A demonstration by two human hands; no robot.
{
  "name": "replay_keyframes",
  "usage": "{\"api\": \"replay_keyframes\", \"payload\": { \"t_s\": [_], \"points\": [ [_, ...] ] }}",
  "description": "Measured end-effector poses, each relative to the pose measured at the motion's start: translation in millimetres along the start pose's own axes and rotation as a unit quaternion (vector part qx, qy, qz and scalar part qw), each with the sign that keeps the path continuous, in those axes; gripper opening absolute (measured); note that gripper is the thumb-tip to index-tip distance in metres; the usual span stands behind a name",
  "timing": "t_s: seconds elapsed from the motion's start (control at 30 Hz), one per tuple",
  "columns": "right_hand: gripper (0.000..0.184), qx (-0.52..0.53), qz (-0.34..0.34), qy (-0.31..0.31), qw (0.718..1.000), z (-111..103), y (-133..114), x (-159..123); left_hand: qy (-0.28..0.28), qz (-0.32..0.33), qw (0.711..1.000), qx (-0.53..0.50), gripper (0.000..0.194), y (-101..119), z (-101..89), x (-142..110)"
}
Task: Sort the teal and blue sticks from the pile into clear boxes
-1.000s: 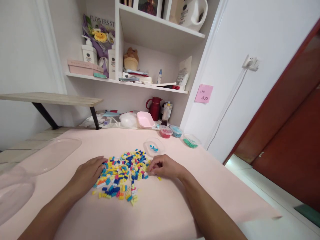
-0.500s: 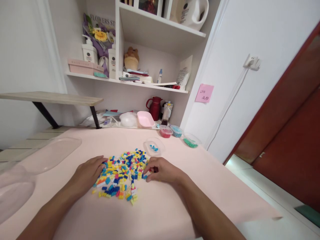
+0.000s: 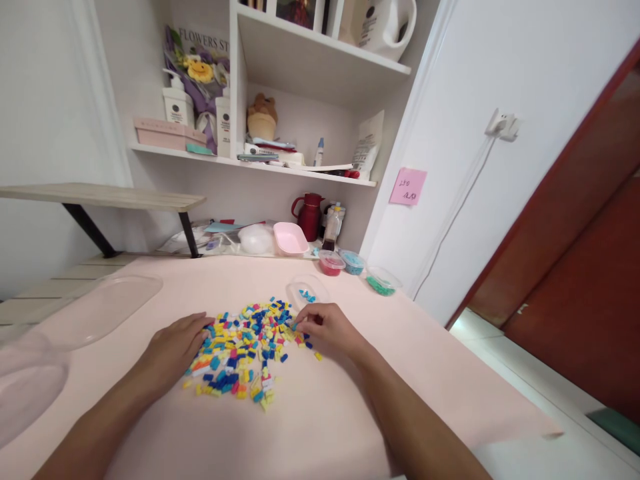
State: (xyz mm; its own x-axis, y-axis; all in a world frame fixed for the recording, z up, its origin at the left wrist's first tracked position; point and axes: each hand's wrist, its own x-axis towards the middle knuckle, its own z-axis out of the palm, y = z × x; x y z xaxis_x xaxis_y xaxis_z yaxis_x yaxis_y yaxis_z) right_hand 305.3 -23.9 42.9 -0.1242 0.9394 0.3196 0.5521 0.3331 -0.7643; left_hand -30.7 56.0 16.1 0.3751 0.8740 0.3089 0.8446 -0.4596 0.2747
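Note:
A loose pile of small toy building bricks [image 3: 247, 343], in yellow, dark blue, light blue, white, pink and orange, is spread over the pink tabletop. At the pile's left edge my left hand [image 3: 180, 340] lies flat, fingers stretched out and touching the outer bricks. My right hand [image 3: 327, 327] is at the right edge, with thumb and forefinger pinched on a small blue brick [image 3: 294, 327], mostly hidden by the fingertips. Just beyond it sits a shallow clear container [image 3: 323, 291] with several light-blue bricks [image 3: 307, 295] inside.
Lidded tubs of red [image 3: 331, 265], blue [image 3: 353, 263] and green pieces [image 3: 381, 283] stand at the back right. Clear plastic lids [image 3: 115, 303] lie at the left. A pink bin [image 3: 291, 239] and a red jug [image 3: 309, 217] stand at the back under the shelves.
My right hand has moved away from me, up the pile's right edge towards the clear container, with the blue brick between its fingers. Bricks it covered now show. My left hand has stayed put.

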Motion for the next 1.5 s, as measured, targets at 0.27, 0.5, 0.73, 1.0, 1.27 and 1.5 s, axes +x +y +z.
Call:
{"api": "replay_keyframes", "payload": {
  "t_s": [0.27, 0.5, 0.73, 1.0, 1.27, 1.5],
  "points": [
    [0.024, -0.051, -0.005, 0.119, 0.992, -8.7, 2.6, 3.5, -0.02, -0.002, 1.0, 0.011, 0.049, 2.3, -0.1, -1.0],
    [0.036, -0.044, -0.012, 0.338, 0.94, -28.8, 8.3, 11.7, -0.022, 0.0, 1.0, 0.013, 0.047, 8.4, -5.9, -4.0],
    [0.038, -0.059, 0.004, 0.374, 0.926, -35.0, 19.3, 18.3, -0.022, 0.001, 1.0, 0.011, 0.046, 4.9, -5.2, -2.3],
    [0.041, 0.021, 0.009, 0.323, 0.946, -36.3, 18.8, 17.3, -0.019, -0.007, 1.0, 0.0, 0.05, 6.5, -7.5, -3.6],
    [0.025, -0.046, -0.095, 0.17, 0.98, -1.8, 0.3, 4.1, -0.025, -0.002, 1.0, 0.002, 0.047, 12.2, -9.7, -6.4],
    [0.019, -0.116, -0.239, 0.041, 0.963, 19.2, -40.4, -12.5, -0.035, -0.021, 0.999, 0.015, 0.047, 18.0, -8.4, -8.7]
  ]
}}
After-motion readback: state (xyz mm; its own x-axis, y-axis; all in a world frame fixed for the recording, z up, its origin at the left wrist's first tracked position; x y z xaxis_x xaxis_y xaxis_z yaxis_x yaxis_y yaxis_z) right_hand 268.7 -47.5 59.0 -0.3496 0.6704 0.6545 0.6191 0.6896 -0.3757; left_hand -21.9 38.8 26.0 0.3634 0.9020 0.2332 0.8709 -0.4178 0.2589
